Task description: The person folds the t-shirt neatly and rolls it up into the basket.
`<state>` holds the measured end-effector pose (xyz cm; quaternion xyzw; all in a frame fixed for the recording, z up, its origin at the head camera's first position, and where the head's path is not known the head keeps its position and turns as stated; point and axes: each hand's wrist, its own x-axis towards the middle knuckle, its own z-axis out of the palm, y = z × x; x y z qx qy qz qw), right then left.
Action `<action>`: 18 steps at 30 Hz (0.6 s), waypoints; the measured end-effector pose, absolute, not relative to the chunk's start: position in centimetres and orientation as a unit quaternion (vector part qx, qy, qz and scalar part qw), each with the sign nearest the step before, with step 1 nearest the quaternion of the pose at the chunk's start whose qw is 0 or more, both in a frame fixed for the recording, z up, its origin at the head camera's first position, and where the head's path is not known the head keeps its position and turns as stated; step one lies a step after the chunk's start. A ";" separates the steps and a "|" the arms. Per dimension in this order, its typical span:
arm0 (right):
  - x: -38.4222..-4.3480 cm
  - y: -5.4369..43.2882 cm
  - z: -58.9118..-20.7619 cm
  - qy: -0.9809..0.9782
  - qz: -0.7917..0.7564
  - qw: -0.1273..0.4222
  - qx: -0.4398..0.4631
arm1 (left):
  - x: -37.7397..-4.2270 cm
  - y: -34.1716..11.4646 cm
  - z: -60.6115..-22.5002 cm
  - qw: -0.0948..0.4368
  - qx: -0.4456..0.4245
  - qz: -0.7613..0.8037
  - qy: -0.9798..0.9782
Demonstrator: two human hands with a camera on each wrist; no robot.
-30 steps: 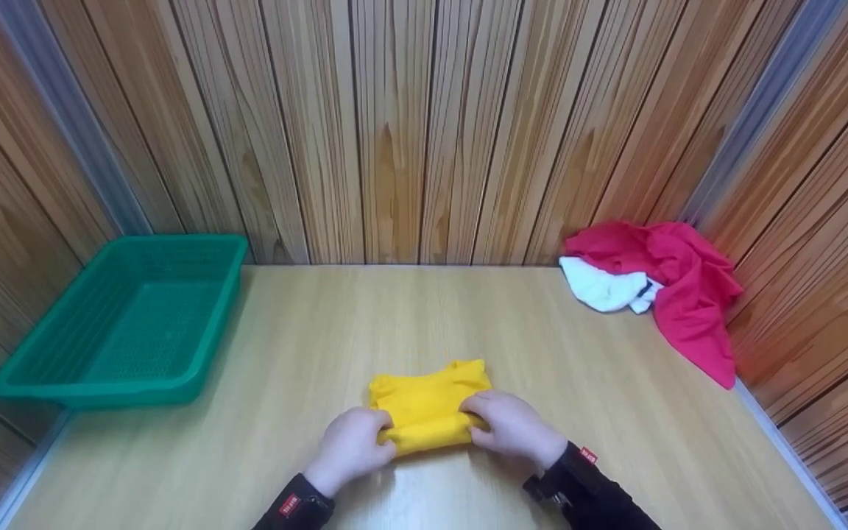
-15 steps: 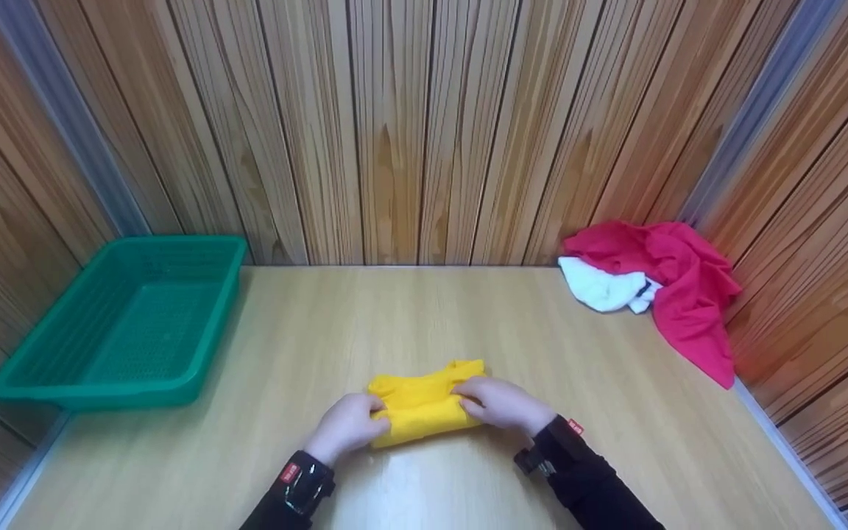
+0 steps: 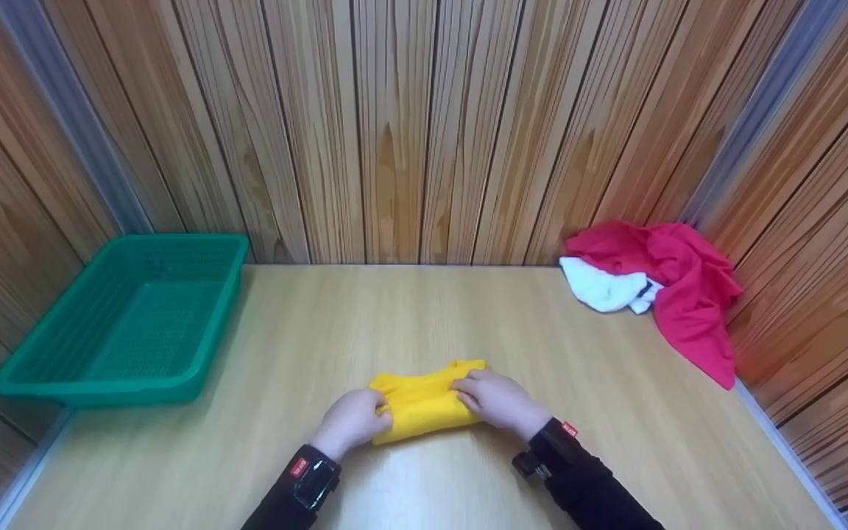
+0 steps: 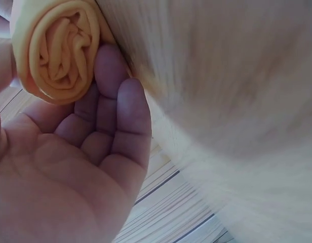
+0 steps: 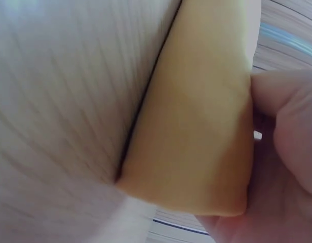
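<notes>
A yellow cloth (image 3: 428, 416), partly rolled up from its near side, lies on the table in front of me. My left hand (image 3: 352, 423) grips the left end of the roll. Seen from the left wrist, that end of the yellow roll (image 4: 65, 53) shows spiral layers, with curled fingers (image 4: 133, 109) beneath and beside it. At the other end, my right hand (image 3: 501, 403) holds the roll with the thumb on its near side. The right wrist view shows the smooth outer face of the yellow roll (image 5: 196, 116); that hand's fingertips are mostly hidden there.
A green plastic basket (image 3: 199, 368) stands at the left by the wall. In the back right corner lies a crumpled red cloth (image 3: 689, 287) with a white cloth (image 3: 601, 287) partly under it. Wood-panelled walls (image 3: 394, 132) enclose the table on three sides.
The rolled near edge of the yellow cloth has turned away from me, and the roll has grown thicker. Both hands have moved slightly forward with it. Basket and other cloths stay put.
</notes>
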<state>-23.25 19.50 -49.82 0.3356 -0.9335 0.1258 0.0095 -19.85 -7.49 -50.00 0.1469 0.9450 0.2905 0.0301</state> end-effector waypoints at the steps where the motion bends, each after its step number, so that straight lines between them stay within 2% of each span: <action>1: -23.1 19.5 -49.8 -0.934 0.120 0.021 0.335 | -19.8 -7.5 -50.0 0.023 0.153 0.290 0.944; 6: -21.8 19.1 -49.6 -0.939 0.080 0.087 0.324 | -19.7 -7.5 -50.0 -0.004 0.178 0.290 0.940; 12: -19.8 18.5 -48.2 -0.932 0.073 0.150 0.322 | -19.8 -7.7 -50.0 0.010 0.173 0.291 0.941; 18: -18.4 18.2 -48.2 -0.929 0.058 0.163 0.327 | -20.0 -7.6 -50.1 0.025 0.167 0.299 0.939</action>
